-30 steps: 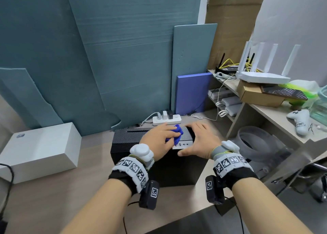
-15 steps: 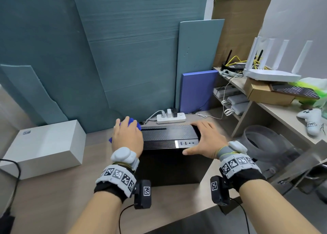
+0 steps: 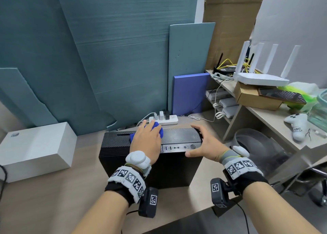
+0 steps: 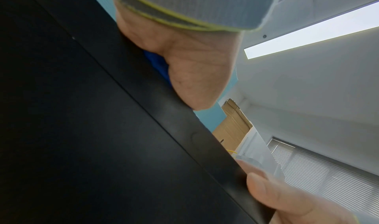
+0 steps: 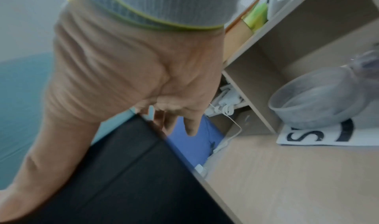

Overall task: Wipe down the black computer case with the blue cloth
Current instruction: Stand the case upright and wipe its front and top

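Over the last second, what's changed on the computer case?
The left hand swept the blue cloth along the top of the black computer case: from beside the right hand out to the left end, then back toward the middle. The right hand stayed on the case's right end.

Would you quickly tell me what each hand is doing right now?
Left hand: closed on the blue cloth, pressing it onto the black computer case.
Right hand: open, resting on the case.

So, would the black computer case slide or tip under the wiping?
Probably not: the computer case looks rigid and bulky, and the right hand braces its right end. The blue cloth bunches under the left hand, so it's likely soft.
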Demonstrator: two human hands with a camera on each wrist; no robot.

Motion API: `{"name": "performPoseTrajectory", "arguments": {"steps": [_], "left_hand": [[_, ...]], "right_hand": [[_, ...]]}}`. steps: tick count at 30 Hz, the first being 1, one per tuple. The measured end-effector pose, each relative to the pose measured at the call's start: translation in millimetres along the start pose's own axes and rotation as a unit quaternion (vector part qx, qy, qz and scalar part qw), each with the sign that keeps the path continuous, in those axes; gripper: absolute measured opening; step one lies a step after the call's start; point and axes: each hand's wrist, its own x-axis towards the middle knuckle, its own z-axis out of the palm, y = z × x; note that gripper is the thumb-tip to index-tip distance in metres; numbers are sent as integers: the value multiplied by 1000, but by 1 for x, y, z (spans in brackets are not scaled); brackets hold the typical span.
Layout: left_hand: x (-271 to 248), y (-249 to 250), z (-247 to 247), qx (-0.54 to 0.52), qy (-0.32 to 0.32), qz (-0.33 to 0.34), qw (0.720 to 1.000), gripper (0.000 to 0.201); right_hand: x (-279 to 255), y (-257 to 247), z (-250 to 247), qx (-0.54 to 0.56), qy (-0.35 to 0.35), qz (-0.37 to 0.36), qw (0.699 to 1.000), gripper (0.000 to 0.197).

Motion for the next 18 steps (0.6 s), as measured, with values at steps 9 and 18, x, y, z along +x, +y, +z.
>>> {"name": "performPoseTrajectory", "arguments": {"steps": [9,18], "left_hand": [[35,60,33,-81,-49,57,994,44],[51,48,45,-248,-90,111,958,44]], "right_hand": [[0,21,14,151,14,-1,988,100],[13,35,9,240,-31,-26,970,100]]}}
